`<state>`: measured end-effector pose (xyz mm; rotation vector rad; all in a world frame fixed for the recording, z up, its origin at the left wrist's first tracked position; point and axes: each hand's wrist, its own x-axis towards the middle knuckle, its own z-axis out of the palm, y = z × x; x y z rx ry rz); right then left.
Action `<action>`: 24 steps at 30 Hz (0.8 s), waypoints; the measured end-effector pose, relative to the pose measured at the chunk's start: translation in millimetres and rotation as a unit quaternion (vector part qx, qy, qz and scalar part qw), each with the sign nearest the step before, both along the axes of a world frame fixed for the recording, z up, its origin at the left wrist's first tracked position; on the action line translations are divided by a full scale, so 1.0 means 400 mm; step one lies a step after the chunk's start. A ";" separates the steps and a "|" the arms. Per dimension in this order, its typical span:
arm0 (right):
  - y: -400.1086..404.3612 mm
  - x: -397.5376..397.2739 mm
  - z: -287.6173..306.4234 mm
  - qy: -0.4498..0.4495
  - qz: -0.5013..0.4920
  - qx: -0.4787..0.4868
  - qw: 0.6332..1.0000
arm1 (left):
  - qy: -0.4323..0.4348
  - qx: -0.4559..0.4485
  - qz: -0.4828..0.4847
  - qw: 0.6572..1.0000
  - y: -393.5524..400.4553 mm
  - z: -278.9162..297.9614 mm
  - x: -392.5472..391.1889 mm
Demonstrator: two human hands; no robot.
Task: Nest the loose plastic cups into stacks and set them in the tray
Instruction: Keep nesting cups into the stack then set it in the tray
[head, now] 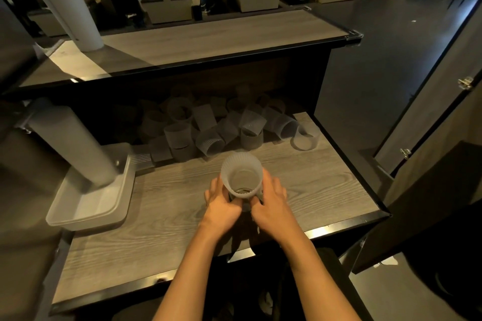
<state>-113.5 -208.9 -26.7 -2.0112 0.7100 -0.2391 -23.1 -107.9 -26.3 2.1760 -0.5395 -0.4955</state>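
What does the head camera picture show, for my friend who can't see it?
Two bare hands, left hand and right hand, hold a stack of frosted plastic cups upright over a wooden shelf. Behind lies a heap of loose cups. At the left, a tall cup stack leans in a clear tray.

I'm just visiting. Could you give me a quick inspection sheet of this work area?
Surface: grey wood-grain shelf, lit from the front.
Job's things: frosted ribbed plastic cup stack held upright; loose translucent cups piled at the back; clear plastic tray at left holding one tall leaning stack.
Clutter: nothing seen.
Grippers: left hand and right hand, fingers around the stack.
Cables: nothing seen.
Surroundings: upper counter; seated people beyond.
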 end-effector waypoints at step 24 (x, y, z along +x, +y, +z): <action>-0.188 -0.075 -0.028 -0.012 -0.105 0.025 0.994 | 0.079 -0.150 -0.105 0.980 -0.196 -0.024 -0.040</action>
